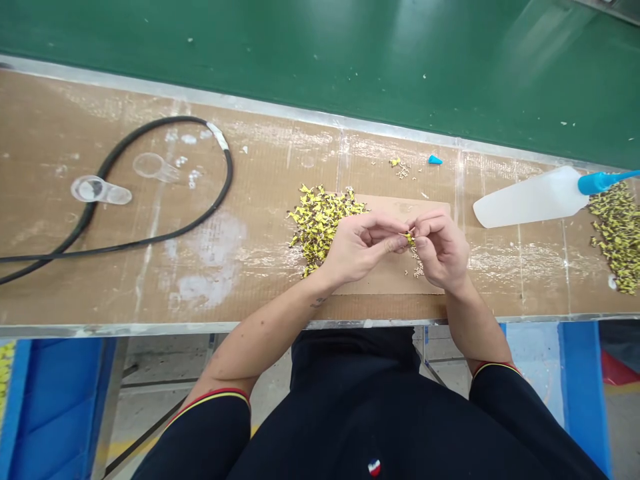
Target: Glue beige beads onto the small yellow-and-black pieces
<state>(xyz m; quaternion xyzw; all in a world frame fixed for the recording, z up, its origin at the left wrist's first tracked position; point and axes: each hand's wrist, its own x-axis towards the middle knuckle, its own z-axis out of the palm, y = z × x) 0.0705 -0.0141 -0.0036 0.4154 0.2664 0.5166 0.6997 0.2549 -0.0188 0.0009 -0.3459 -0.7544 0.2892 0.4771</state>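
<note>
My left hand point(357, 247) pinches a small yellow and dark figure point(409, 238) between thumb and fingertips. From the other side, my right hand point(440, 247) meets it, thumb and fingers pressed together at the figure. Whether the right fingers hold a separate tiny piece is too small to make out. A heap of similar yellow and dark figures point(317, 220) lies beside my left hand. Small pale pieces point(418, 265) are scattered under my right hand on a flat cardboard sheet point(373, 285).
A white squeeze bottle point(533, 197) with a blue nozzle lies at right, near another heap of figures point(620, 233). A blue cap point(435, 160) and more pale bits point(403, 171) lie behind my hands. At left are a looped black cable point(230, 177) and clear plastic scoops point(117, 195).
</note>
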